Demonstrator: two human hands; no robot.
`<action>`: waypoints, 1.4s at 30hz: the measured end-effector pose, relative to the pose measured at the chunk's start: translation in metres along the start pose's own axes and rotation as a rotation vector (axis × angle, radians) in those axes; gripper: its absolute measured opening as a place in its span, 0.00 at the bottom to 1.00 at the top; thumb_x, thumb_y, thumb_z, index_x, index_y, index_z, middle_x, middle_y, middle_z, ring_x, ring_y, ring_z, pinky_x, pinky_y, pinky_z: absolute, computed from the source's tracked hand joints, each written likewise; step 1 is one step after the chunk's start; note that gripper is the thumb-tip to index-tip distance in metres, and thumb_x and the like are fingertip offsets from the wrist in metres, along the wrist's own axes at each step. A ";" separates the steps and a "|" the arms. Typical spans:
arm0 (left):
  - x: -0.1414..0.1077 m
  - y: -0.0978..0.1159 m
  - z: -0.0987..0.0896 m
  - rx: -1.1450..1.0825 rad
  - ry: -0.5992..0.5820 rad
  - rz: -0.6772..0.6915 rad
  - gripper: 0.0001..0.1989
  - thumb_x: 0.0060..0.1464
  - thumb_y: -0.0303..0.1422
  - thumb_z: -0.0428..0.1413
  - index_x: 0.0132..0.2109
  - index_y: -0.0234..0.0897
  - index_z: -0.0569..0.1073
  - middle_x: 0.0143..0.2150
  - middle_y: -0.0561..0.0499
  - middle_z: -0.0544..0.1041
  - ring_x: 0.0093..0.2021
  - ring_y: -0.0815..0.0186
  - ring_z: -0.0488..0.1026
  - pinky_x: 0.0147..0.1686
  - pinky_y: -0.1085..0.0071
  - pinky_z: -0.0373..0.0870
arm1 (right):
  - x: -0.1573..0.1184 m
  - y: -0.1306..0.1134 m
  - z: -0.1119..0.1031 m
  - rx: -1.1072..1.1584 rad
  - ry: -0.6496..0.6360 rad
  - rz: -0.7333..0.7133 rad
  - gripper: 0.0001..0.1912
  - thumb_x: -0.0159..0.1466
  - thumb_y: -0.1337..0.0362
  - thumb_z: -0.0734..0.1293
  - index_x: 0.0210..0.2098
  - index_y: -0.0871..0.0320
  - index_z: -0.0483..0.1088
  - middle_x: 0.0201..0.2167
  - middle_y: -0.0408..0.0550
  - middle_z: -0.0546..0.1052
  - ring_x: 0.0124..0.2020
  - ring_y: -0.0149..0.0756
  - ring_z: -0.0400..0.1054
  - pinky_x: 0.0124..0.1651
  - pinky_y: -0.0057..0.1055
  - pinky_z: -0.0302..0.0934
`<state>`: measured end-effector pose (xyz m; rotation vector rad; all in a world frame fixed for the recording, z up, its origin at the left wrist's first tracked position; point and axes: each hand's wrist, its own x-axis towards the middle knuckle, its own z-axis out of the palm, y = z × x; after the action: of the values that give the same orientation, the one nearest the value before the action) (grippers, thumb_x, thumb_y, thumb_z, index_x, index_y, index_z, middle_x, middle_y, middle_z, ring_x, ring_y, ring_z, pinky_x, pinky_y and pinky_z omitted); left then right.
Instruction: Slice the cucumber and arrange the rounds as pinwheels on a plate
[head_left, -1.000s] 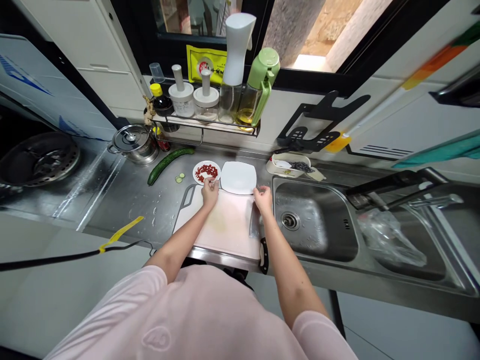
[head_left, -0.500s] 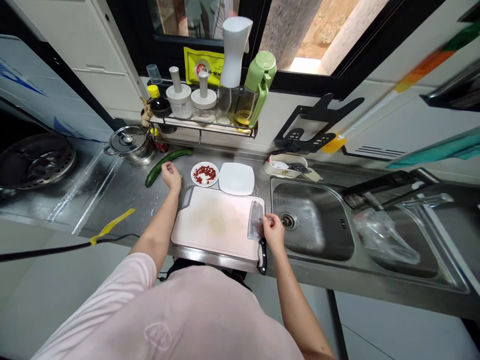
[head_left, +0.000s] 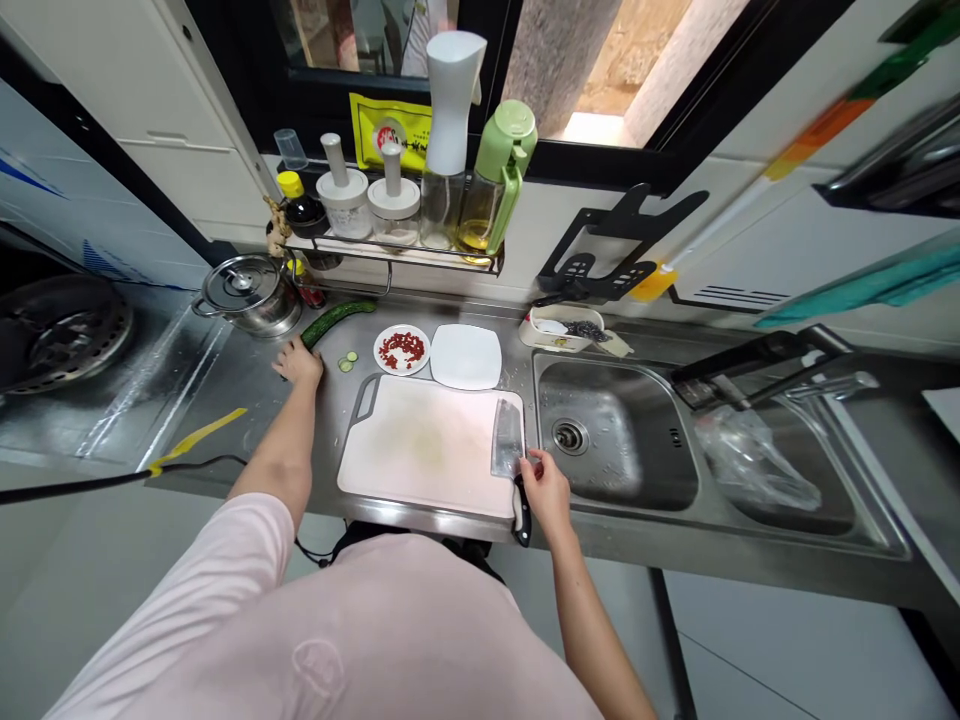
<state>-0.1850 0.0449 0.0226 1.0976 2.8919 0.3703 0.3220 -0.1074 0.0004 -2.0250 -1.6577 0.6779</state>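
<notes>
A green cucumber (head_left: 339, 318) lies on the steel counter, slightly curved. My left hand (head_left: 300, 364) is at its near end, fingers spread over and beside the tip, which the hand partly hides. Two small cucumber slices (head_left: 347, 362) rest to the right of that hand. On the right side of the white cutting board (head_left: 420, 450) lies a cleaver (head_left: 508, 437), its black handle jutting past the board's front corner. My right hand (head_left: 546, 488) hovers beside the handle with thumb and fingers apart; whether a fingertip touches it I cannot tell.
Behind the board stand a plate of chopped red pieces (head_left: 403, 350) and a white square plate (head_left: 466, 356). A lidded pot (head_left: 247, 294) is at the left, a sink (head_left: 622, 440) at the right. Above hangs a rack (head_left: 397, 254) of seasoning jars and bottles.
My left hand has moved left and nearer, from beside the cucumber's middle to its near end, and its fingers have spread. The cucumber slices now show. My right hand stays near the cleaver.
</notes>
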 end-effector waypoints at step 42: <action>-0.130 -0.069 -0.014 -0.460 -0.010 0.210 0.24 0.50 0.31 0.57 0.56 0.36 0.67 0.51 0.42 0.73 0.52 0.55 0.68 0.55 0.58 0.61 | -0.021 0.005 0.010 0.001 0.063 -0.034 0.22 0.61 0.51 0.57 0.43 0.61 0.70 0.26 0.47 0.72 0.30 0.38 0.66 0.36 0.32 0.56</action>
<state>-0.1333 -0.0935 0.0123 1.2968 2.4902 0.9716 0.3166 -0.1287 -0.0084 -1.9921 -1.6516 0.5971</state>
